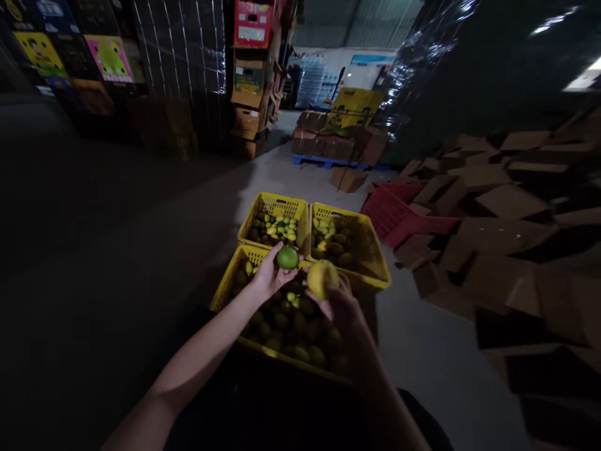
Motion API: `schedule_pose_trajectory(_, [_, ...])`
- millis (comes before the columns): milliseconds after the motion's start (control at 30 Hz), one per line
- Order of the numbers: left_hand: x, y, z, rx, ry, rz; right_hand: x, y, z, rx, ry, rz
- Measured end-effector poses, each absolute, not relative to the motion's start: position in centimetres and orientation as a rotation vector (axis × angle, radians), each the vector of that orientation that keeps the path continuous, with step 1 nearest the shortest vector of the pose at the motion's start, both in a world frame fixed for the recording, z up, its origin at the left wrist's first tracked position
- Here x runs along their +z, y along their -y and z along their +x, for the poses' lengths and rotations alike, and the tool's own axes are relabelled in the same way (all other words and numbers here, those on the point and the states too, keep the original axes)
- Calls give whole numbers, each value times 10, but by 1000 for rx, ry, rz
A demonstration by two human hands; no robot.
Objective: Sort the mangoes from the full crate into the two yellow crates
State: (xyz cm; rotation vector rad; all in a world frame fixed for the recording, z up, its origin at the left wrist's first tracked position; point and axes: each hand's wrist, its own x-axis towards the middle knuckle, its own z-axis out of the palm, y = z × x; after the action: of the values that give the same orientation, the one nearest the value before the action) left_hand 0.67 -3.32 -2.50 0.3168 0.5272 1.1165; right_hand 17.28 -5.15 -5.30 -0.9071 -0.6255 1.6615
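My left hand (270, 275) holds a green lime (287, 257) in its fingers, over the near yellow crate. In my right hand (340, 304) is a larger yellow fruit (322, 279), slightly blurred, perhaps a lemon. Below both hands, the near crate (230, 275) is full of green and yellowish fruit (300, 326), partly in shadow. Behind it on the left, a second yellow crate (282, 202) contains bright yellow and darker fruit. The third yellow crate (375, 250), at the back right, has fruit mostly toward its left side.
A red plastic crate (394, 213) lies among many cardboard boxes (511, 238) heaped on the right. Ahead, a blue pallet (323, 161) bears flattened cardboard and a yellow box (355, 106). Stacked cartons (248, 81) and wrapped stacks (183, 62) stand at the back left.
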Motion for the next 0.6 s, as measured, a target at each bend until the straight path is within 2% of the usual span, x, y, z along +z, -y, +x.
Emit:
schedule_pose_trajectory(100, [-30,34,9,1106,-551,392,-54,65,147,1719,593,-841])
schedule_pose_trajectory(233, [-26,32,10,1210,-461,486,-44,59,128,1614,643,-743])
schedule_pose_trajectory(500, [-25,41,15,1570,-790,977,-36,44,136,986,1226,-879])
schedule_pose_trajectory(600, [-26,49,16,1601,-825,1105,-35,45,141,870,1384,-864])
